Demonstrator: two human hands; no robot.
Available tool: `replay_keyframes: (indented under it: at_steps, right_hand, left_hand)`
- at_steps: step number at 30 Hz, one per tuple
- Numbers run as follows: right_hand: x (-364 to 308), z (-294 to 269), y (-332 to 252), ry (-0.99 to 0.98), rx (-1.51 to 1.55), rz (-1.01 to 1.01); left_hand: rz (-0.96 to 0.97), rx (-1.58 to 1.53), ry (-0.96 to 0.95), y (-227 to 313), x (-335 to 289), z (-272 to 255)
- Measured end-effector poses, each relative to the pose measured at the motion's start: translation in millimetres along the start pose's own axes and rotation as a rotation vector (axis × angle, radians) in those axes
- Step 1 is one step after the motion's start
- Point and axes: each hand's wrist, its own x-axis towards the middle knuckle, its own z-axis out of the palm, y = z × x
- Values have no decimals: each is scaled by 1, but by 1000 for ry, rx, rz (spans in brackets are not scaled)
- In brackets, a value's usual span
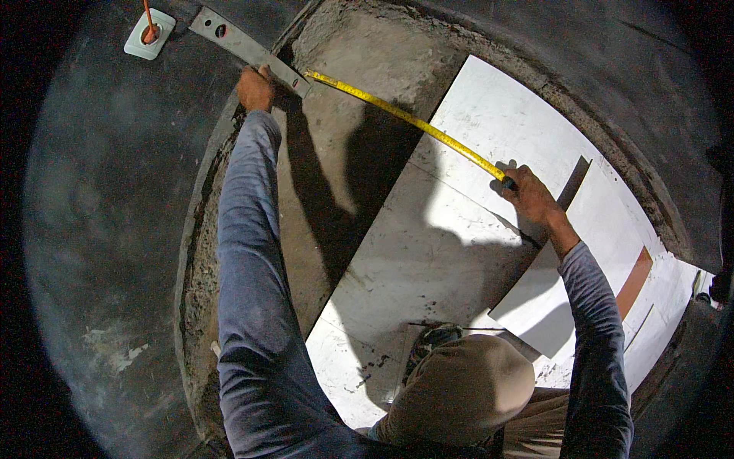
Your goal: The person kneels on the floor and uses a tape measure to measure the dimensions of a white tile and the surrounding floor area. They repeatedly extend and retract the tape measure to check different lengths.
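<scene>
My left hand [256, 89] is closed on the near edge of a grey spirit level [252, 52], a flat bar with round openings toward its far left end. My right hand [534, 200] grips a tape measure, whose case is mostly hidden in the fingers. Its yellow blade [405, 116] runs out to the upper left, across a white panel and the rough ground. The blade's tip lies close to the right end of the level; whether they touch I cannot tell.
Large white panels [375, 271] cover the ground beneath me, with a smaller white sheet [566, 306] and a brown strip [634, 283] at right. Bare rough concrete [367, 46] lies beyond. Dark surfaces border it; a white square plate [150, 34] with an orange cable sits upper left.
</scene>
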Motion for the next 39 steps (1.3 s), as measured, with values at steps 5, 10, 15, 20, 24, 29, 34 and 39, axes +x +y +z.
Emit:
replay_keyframes:
  at_steps: [5,10,15,20,24,29,34,39]
  right_hand:
    - [15,5,2,-1,-79,-58]
    - [21,7,10,-26,-57,-13]
    - [20,7,10,-39,-80,-9]
    - [18,4,8,-46,-57,25]
    - [19,3,10,-46,-94,-34]
    - [23,10,17,18,-58,-44]
    - [31,19,22,22,-81,-52]
    - [38,24,17,62,-61,-83]
  left_hand:
    - [26,71,-59,-3,3,-5]
    - [-67,-10,-83,0,1,-4]
    - [0,7,-20,0,-2,-5]
    - [-20,20,-34,2,-3,-8]
    - [-18,29,-41,5,-5,-14]
    - [-3,27,-33,7,-6,-16]
    - [15,20,39,6,-9,-12]
    - [64,-45,45,2,-10,-9]
